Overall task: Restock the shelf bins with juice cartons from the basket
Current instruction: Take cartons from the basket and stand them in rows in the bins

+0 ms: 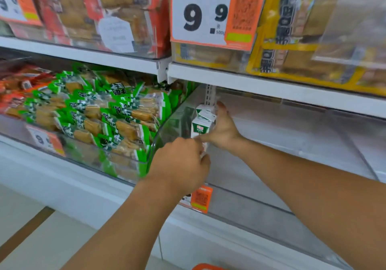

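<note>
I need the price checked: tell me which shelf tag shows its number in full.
The big orange-edged price tag on the upper shelf, reading 9.9. The other tags are cut off, blurred, or hidden behind the left hand.

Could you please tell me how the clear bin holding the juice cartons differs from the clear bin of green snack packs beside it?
The juice carton bin is nearly bare, with only a few white-and-green juice cartons standing at its left wall; the green snack pack bin is heaped full. Both hands, left hand and right hand, work in the carton bin; none touch the snack bin. Both are clear plastic, on the same shelf, with orange price tags in front.
</note>
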